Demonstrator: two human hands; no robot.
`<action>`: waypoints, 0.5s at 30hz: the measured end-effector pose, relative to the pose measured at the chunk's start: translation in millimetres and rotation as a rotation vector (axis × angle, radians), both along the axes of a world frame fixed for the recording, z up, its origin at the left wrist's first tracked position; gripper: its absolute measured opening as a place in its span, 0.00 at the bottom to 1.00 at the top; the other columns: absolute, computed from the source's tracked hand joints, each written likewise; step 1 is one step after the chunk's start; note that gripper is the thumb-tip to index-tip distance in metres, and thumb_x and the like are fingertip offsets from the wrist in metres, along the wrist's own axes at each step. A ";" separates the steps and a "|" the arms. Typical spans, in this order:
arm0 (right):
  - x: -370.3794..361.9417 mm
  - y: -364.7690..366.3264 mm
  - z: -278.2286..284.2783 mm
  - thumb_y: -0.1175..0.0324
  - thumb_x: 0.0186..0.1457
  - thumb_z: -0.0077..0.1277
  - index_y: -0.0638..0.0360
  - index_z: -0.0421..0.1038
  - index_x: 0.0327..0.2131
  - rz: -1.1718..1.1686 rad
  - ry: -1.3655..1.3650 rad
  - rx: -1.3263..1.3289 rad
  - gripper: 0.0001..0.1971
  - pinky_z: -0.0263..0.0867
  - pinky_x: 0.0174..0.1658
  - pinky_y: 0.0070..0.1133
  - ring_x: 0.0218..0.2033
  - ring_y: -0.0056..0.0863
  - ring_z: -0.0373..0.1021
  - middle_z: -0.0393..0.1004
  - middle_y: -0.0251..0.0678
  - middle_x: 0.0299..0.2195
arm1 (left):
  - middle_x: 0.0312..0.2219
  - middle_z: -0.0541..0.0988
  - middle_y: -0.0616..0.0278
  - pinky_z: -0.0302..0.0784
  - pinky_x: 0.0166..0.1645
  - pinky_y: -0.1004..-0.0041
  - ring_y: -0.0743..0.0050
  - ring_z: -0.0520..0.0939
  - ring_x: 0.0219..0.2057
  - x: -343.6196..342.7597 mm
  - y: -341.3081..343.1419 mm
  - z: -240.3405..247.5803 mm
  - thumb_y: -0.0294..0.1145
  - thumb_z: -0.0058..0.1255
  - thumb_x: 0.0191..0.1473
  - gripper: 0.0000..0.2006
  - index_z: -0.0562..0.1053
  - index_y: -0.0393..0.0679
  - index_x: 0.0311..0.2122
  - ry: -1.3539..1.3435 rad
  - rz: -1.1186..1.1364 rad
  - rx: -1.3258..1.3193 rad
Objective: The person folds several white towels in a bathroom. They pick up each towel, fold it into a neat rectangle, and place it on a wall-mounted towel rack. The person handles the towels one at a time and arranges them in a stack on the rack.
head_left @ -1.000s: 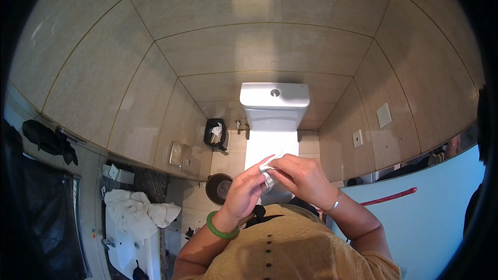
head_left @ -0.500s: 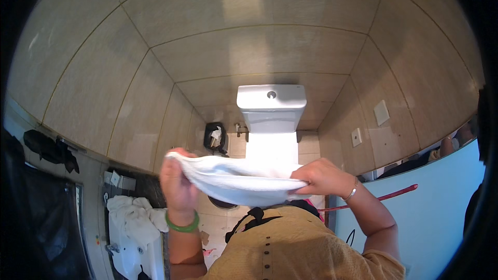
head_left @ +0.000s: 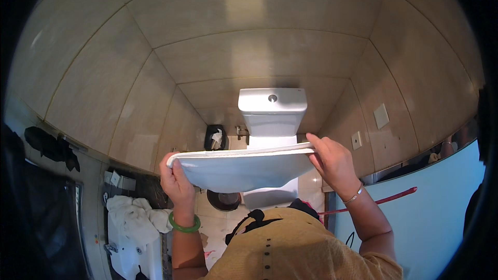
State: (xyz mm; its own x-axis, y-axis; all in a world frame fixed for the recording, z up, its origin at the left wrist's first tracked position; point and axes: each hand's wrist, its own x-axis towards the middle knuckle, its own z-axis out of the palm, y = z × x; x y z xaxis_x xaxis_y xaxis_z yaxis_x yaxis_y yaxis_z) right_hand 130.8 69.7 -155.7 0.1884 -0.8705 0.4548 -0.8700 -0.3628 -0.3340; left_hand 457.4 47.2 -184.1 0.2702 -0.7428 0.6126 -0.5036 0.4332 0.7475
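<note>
Cloth (head_left: 241, 171) of folded white fabric hung before the white ceramic toilet (head_left: 254, 103); its sagging upper edge had just straightened, spreading it lengthwise; left hand (head_left: 179, 184) pinched its left corner, right hand (head_left: 336, 163) its right end, each grip narrow.

The cloth (head_left: 244, 172) is white and plain, its near face shaded a faint blue. It looks doubled over, with two pale, thick edges running close together along the top, almost straight and level. Below them the face hangs smooth, its lower edge in a shallow curve. It is spread sideways in the air, its left end in the left hand (head_left: 177, 182), its right end in the right hand (head_left: 332, 163).
</note>
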 end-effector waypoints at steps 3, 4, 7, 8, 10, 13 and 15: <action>2.1 -3.7 -5.1 0.77 0.39 0.57 0.56 0.70 0.34 -0.047 0.073 -0.037 0.14 0.64 0.33 0.28 0.31 0.34 0.67 0.67 0.36 0.28 | 0.34 0.72 0.61 0.67 0.43 0.77 0.78 0.71 0.35 -6.4 3.5 -4.7 0.30 0.36 0.63 0.10 0.67 0.35 0.41 0.003 0.058 -0.035; 3.1 -2.6 -2.6 0.77 0.39 0.57 0.56 0.70 0.33 -0.070 0.056 -0.058 0.14 0.64 0.35 0.28 0.33 0.35 0.67 0.67 0.36 0.29 | 0.34 0.72 0.61 0.67 0.43 0.77 0.77 0.71 0.35 -9.5 3.9 -4.8 0.31 0.36 0.63 0.10 0.67 0.35 0.41 0.031 0.064 -0.040; 10.1 1.5 13.8 0.79 0.38 0.57 0.55 0.70 0.31 -0.102 0.059 -0.151 0.13 0.62 0.42 0.29 0.39 0.37 0.65 0.68 0.37 0.34 | 0.35 0.71 0.60 0.67 0.43 0.77 0.77 0.71 0.35 -3.6 7.9 -11.5 0.31 0.36 0.63 0.11 0.65 0.35 0.44 0.148 0.103 -0.067; 13.1 2.8 22.3 0.79 0.37 0.57 0.56 0.70 0.31 -0.102 0.099 -0.205 0.13 0.62 0.44 0.30 0.41 0.38 0.65 0.68 0.37 0.36 | 0.34 0.71 0.60 0.68 0.43 0.77 0.76 0.71 0.35 -4.7 13.4 -10.9 0.30 0.35 0.63 0.10 0.64 0.35 0.44 0.177 0.158 -0.092; 17.1 6.1 37.4 0.81 0.36 0.56 0.57 0.69 0.30 -0.105 0.086 -0.249 0.13 0.58 0.52 0.35 0.46 0.44 0.63 0.69 0.38 0.43 | 0.31 0.70 0.59 0.68 0.39 0.71 0.70 0.71 0.30 -1.2 20.1 -5.1 0.31 0.35 0.62 0.09 0.63 0.37 0.42 0.041 0.245 -0.293; 5.8 12.7 21.0 0.78 0.51 0.51 0.61 0.66 0.38 0.042 -0.628 -0.289 0.10 0.58 0.56 0.36 0.48 0.38 0.66 0.68 0.45 0.46 | 0.25 0.67 0.55 0.64 0.25 0.70 0.70 0.67 0.21 -2.4 39.0 27.3 0.37 0.38 0.60 0.10 0.59 0.42 0.37 -0.099 0.225 -0.630; 7.6 8.1 10.9 0.70 0.56 0.48 0.60 0.60 0.41 0.113 -0.797 -0.714 0.11 0.62 0.53 0.34 0.42 0.31 0.68 0.69 0.43 0.42 | 0.21 0.66 0.59 0.62 0.18 0.74 0.72 0.65 0.17 -17.1 49.1 47.1 0.38 0.43 0.58 0.11 0.59 0.43 0.37 0.146 0.075 -0.789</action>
